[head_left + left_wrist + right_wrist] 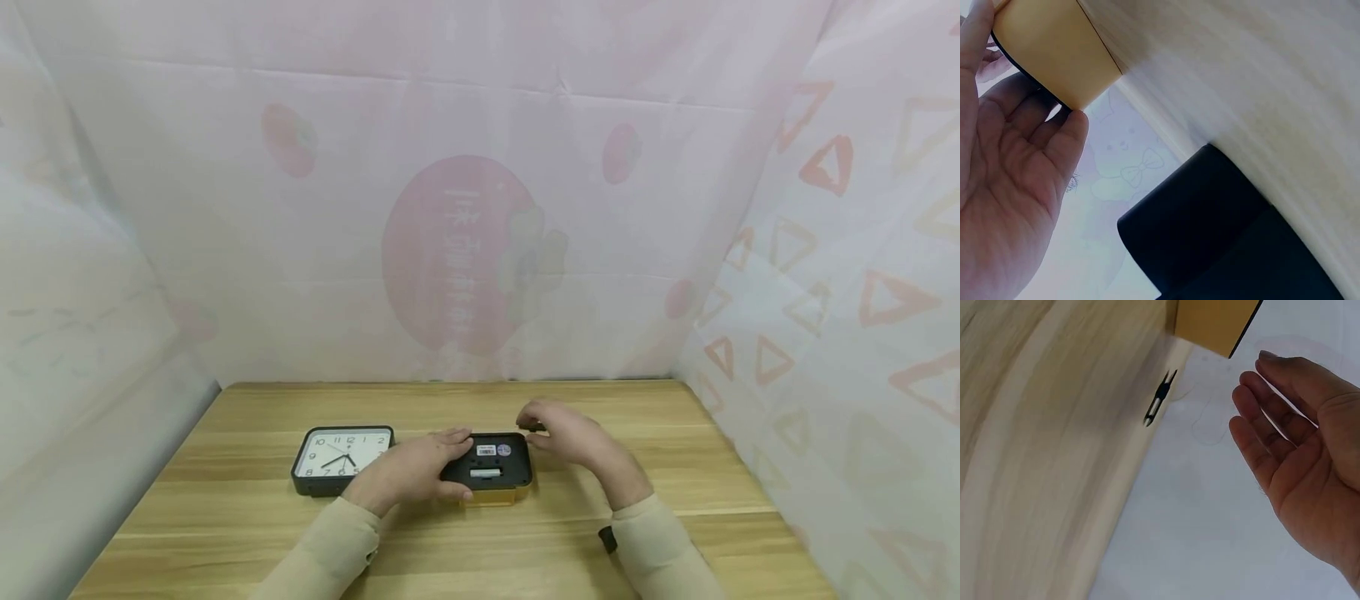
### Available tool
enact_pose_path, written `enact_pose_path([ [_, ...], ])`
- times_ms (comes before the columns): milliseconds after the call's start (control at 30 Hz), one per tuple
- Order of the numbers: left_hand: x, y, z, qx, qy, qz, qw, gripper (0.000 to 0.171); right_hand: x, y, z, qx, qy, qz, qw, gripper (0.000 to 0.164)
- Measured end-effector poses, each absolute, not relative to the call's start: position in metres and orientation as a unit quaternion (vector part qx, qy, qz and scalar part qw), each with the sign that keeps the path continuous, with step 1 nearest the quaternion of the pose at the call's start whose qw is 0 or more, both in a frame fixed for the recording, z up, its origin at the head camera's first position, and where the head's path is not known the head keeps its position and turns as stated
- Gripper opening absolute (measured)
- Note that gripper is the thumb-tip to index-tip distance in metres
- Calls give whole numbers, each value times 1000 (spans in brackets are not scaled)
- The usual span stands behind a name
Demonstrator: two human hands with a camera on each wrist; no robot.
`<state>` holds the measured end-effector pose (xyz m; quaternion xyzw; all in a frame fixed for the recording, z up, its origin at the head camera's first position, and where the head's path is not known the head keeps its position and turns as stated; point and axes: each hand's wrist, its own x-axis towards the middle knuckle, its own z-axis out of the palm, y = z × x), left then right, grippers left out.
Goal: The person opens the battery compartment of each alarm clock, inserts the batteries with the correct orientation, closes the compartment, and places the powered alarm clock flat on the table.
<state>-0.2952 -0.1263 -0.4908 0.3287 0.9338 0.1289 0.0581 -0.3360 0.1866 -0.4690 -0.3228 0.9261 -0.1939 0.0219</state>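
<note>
My left hand (412, 468) grips the left end of a yellow-sided clock (517, 467), fingers over its far edge and thumb at the near one. The clock's black back faces up, showing two stickers and a battery (486, 472) in its uncovered slot; its face is hidden. In the left wrist view, fingers curl at the clock's yellow side (1060, 50). Just past the clock's right end, my right hand (567, 433) hovers with thumb and fingers apart. A small slim black piece (1159, 399) lies on the wood near it, apart from the fingers in the right wrist view.
A black-framed clock (341, 458) with a white dial lies face up to the left, partly behind my left hand. Beneath everything is a wood-grain table (262, 550). Printed white cloth (337, 250) hangs behind and at both sides.
</note>
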Motion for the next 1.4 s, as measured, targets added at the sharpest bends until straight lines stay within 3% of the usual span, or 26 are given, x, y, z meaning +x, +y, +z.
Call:
enact_pose_path([
  [167,-296,-126,-490,330,934,127,59,96,-341,194,-475,-295,933,-202,37,25],
  [433,-296,-126,-490,330,934,125,63,96,-343,198,-487,-261,931,-230,113,43],
  [667,-297,-126,-490,328,933,130,68,97,-342,202,-489,-263,936,-196,125,51],
  [1400,-298,-127,-492,329,933,129,63,96,-341,213,-483,-238,947,-188,110,19],
])
